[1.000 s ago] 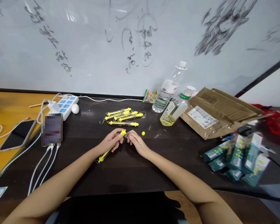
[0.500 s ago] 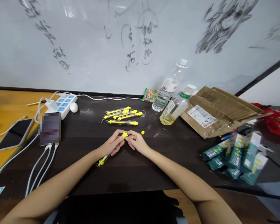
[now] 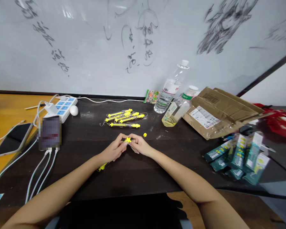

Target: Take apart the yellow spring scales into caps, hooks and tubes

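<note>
A spring scale with yellow ends lies across my fingers; its lower yellow end (image 3: 102, 166) sticks out below my left wrist, and its upper yellow end (image 3: 128, 140) shows between my fingertips. My left hand (image 3: 114, 149) is closed around the tube, hiding most of it. At the upper end, my right hand (image 3: 141, 145) pinches a thin metal piece, perhaps the hook wire. Just beyond my right hand, a small yellow cap (image 3: 145, 135) rests on the dark table (image 3: 138, 178). Several more spring scales (image 3: 125, 118), clear tubes with yellow ends and wire hooks, lie farther back.
On the right stand two bottles (image 3: 168, 92), a cardboard package (image 3: 212, 111) and several green boxes (image 3: 238, 156). A power strip (image 3: 66, 106), a white ball-shaped thing (image 3: 73, 110), a phone (image 3: 13, 138) and a cabled device (image 3: 49, 133) occupy the left. The whiteboard (image 3: 90, 57) borders the back.
The yellow upper end has turned slightly between my fingertips. Both hands stay at nearly the same place, and the whole view has shifted a little.
</note>
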The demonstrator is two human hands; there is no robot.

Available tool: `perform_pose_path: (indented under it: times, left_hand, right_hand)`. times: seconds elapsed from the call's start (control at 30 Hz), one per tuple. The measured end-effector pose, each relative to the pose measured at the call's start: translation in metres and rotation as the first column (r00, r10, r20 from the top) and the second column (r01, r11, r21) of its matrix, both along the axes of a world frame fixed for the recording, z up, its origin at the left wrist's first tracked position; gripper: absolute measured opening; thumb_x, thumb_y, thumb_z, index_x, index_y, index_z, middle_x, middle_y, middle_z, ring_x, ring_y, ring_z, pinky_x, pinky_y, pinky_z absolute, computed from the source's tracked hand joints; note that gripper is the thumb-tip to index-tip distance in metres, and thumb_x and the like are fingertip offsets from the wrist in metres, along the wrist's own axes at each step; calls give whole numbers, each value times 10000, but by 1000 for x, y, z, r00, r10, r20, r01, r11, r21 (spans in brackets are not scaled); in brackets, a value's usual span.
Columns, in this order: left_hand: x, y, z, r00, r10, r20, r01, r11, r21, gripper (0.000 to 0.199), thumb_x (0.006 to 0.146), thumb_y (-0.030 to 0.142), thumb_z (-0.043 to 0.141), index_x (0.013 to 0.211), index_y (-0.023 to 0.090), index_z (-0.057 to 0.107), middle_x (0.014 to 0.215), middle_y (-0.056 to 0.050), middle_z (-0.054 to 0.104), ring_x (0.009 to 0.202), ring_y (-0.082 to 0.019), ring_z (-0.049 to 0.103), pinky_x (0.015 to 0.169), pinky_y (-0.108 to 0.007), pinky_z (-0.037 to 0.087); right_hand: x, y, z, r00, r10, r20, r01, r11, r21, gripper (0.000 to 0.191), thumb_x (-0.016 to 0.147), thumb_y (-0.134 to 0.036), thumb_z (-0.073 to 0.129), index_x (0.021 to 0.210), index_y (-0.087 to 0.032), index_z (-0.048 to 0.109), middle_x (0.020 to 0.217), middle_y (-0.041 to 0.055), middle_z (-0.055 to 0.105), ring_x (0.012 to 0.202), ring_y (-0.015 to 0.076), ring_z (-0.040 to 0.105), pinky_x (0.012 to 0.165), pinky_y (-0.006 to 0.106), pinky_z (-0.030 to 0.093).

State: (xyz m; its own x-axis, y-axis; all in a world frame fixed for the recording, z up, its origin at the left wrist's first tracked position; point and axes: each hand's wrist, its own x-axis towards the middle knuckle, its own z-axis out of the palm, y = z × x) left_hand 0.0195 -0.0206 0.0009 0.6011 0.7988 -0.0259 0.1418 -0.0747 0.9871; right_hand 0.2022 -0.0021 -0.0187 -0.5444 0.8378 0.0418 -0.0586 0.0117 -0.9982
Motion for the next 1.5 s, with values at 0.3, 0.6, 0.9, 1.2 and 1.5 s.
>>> perform_pose_path:
  times: [0.3, 0.6, 0.9, 1.2, 1.5]
  left_hand:
    - [-6, 5, 2, 998, -70, -10, 70, 997, -32, 354, 915, 486, 426, 1168, 249, 354, 660, 95, 438, 304, -5, 336, 268, -104, 276]
    - [-4, -1, 17, 992, -18, -125, 24, 999, 48, 312, 935, 472, 370, 1141, 239, 388, 708, 50, 520, 397, -39, 408, 352, -132, 319]
    - [-7, -3, 25, 982, -72, -175, 78, 997, 27, 322, 902, 486, 440, 1108, 239, 436, 631, 73, 409, 437, -45, 341, 379, -129, 284]
    - [-8, -2, 23, 983, -107, -147, 96, 992, -77, 335, 879, 507, 480, 1079, 248, 409, 636, 80, 425, 370, -26, 309, 304, -113, 232]
    - [-12, 2, 22, 977, -189, -97, 176, 976, -126, 345, 875, 502, 495, 1087, 246, 403, 601, 99, 399, 339, -19, 273, 287, -111, 219]
  right_hand:
    - [5, 1, 1, 998, 33, 61, -37, 997, 70, 301, 824, -441, 578, 913, -182, 455, 412, -147, 433, 284, 42, 395, 342, 152, 389]
    - [-2, -3, 3, 998, 49, 33, -50, 997, 55, 283, 839, -426, 563, 913, -184, 437, 440, -139, 449, 253, 27, 335, 262, 121, 238]
    - [2, -1, 0, 995, 87, 52, -90, 994, 65, 261, 845, -414, 570, 862, -171, 475, 426, -141, 377, 265, 17, 296, 262, 124, 241]
    - [-1, -5, 5, 995, 96, 35, -98, 994, 56, 307, 824, -450, 580, 853, -150, 521, 543, -99, 418, 343, 14, 384, 296, 132, 414]
    - [3, -4, 2, 984, 177, -21, -177, 984, -2, 299, 826, -436, 587, 867, -151, 505, 512, -119, 381, 349, 15, 365, 320, 160, 490]
